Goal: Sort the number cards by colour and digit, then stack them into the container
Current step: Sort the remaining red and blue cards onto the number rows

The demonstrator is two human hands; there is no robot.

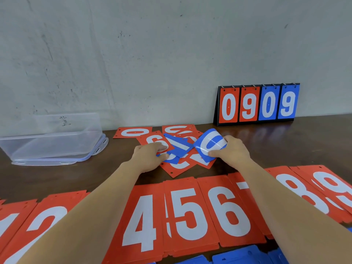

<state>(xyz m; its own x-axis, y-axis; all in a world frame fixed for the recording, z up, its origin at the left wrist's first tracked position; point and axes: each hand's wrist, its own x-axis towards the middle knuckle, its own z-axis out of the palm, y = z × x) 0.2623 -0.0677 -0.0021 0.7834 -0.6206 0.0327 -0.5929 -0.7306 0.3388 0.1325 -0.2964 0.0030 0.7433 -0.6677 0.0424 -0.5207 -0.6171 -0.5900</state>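
Head view: my right hand [231, 151] grips a bent blue 0 card [210, 144]; my left hand [150, 157] pinches another in the mixed pile [181, 165] on the desk [285, 145]. Nearer, the red row [190, 216] lies sorted by digit; the container [53, 141] shows no cards, so I judge stacking unstarted.

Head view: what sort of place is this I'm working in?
Probably a plain workroom or store corner: a dark wooden table against a bare, scuffed grey wall, with a flip scoreboard standing at the back and a clear plastic container near loose number cards.
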